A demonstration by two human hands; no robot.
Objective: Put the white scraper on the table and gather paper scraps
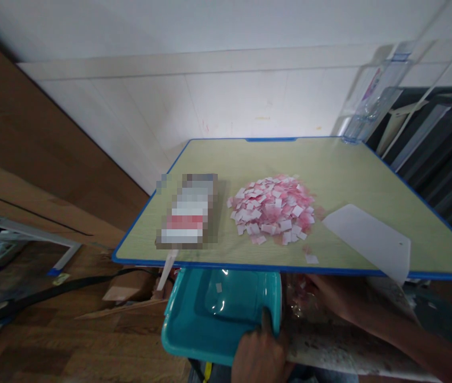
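Nearest the camera, the left hand [260, 355] grips the near right edge of a teal tray [194, 330], thumb hooked over the rim and pointing up, the other fingers hidden beneath, so the hand is closed on the tray's wall. The tray sits below the front edge of the surface [341, 170], and holds a single small white paper slip [218, 288] on its glossy floor.

Just right of the tray, the right hand [331, 295] reaches under the surface edge toward a clear plastic bag [301, 300] with pinkish bits inside. The fingers are blurred and partly hidden by the bag, so how far they are spread cannot be told; the hand looks to be touching the bag.

Up on the surface, one loose slip [311, 259] lies near the front edge above the right hand. A white scraper card [369, 242] lies to the right, overhanging the edge. Farther in sits a heap of pink and white paper slips [273, 208], well apart from both hands. Left of the heap is a blurred-out box [188, 211]. At the far right corner stands a clear bottle [365, 111].
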